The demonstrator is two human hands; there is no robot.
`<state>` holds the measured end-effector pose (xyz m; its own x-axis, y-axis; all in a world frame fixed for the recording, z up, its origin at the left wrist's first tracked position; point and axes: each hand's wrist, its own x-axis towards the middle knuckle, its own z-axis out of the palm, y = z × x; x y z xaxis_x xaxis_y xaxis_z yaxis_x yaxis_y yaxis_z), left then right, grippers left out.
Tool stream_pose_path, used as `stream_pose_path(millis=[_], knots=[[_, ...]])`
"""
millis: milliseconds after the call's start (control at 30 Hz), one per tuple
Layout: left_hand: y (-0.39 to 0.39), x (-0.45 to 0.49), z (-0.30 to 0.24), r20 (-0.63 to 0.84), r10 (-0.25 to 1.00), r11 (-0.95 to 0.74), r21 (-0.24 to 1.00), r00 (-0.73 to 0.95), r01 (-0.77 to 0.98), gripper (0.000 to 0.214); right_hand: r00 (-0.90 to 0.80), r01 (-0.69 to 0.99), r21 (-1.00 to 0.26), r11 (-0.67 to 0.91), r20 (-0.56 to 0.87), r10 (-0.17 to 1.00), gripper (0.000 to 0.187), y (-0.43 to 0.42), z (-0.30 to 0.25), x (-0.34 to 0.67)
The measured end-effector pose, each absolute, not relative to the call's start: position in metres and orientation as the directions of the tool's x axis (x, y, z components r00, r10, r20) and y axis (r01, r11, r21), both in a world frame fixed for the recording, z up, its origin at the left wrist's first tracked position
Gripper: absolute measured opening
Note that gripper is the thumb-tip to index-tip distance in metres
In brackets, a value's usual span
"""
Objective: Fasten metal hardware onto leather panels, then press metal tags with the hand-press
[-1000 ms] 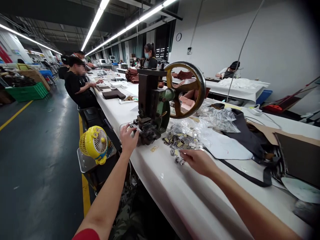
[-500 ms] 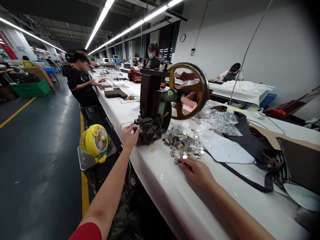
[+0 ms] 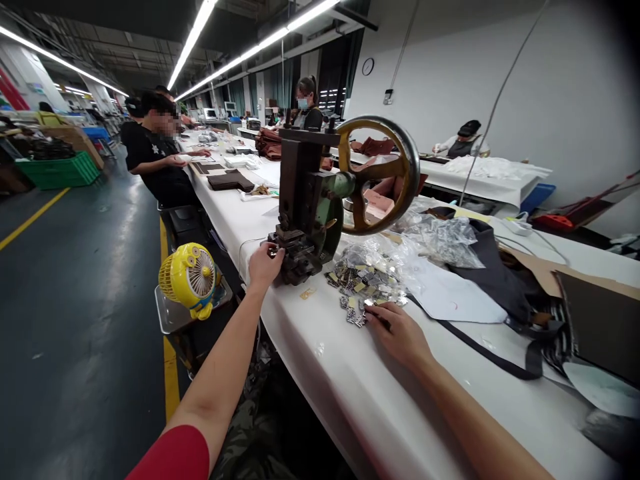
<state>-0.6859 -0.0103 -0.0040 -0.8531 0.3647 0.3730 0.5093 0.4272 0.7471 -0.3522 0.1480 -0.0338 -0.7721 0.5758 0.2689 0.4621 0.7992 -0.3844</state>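
Observation:
At the base of a dark hand press [image 3: 301, 173], my left hand [image 3: 265, 267] has its thumb and fingers closed at the lower block. A small shiny bit shows between those fingertips, too small to name. My right hand [image 3: 403, 333] rests low over the white-covered table [image 3: 320, 373], its thumb and forefinger curled at small patterned metal pieces [image 3: 356, 315]. The fingertips touch the edge of this little group, pinching at one piece. Just behind lies a larger heap of silvery and yellowish metal pieces [image 3: 370, 283], partly under clear plastic.
The press's large yellow handwheel [image 3: 413, 177] juts out to the right. A yellow fan [image 3: 193, 280] stands on a stool at left. Crumpled plastic bags [image 3: 445, 237], a white sheet [image 3: 450, 293] and dark straps [image 3: 500, 357] lie right. Co-workers [image 3: 155, 153] sit farther along the table.
My right hand has shifted slightly right, and more metal pieces show spread apart at its fingertips. The left hand stays at the press, its fingers a little more curled.

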Motion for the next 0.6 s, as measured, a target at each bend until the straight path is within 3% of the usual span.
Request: stream_pose_path(millis=[200, 333, 467, 600], knots=[[-0.007, -0.687, -0.002, 0.388, 0.331, 0.403, 0.766, -0.860, 0.500, 0.024, -0.788, 0.426, -0.382, 0.820, 0.287, 0.544, 0.044, 0.153, -0.038, -0.351], [-0.017, -0.682, -0.007, 0.443, 0.330, 0.367, 0.753, -0.833, 0.546, 0.037, -0.788, 0.429, -0.394, 0.813, 0.277, 0.550, 0.047, 0.157, -0.041, -0.351], [-0.030, -0.675, -0.018, 0.626, 0.339, 0.338, 0.616, -0.702, 0.712, 0.036, -0.785, 0.453, -0.393, 0.800, 0.250, 0.567, 0.051, 0.159, -0.041, -0.352], [-0.031, -0.677, -0.028, 0.672, 0.438, 0.278, 0.530, -0.597, 0.801, 0.032, -0.773, 0.468, -0.392, 0.792, 0.253, 0.582, 0.051, 0.159, -0.039, -0.354]])
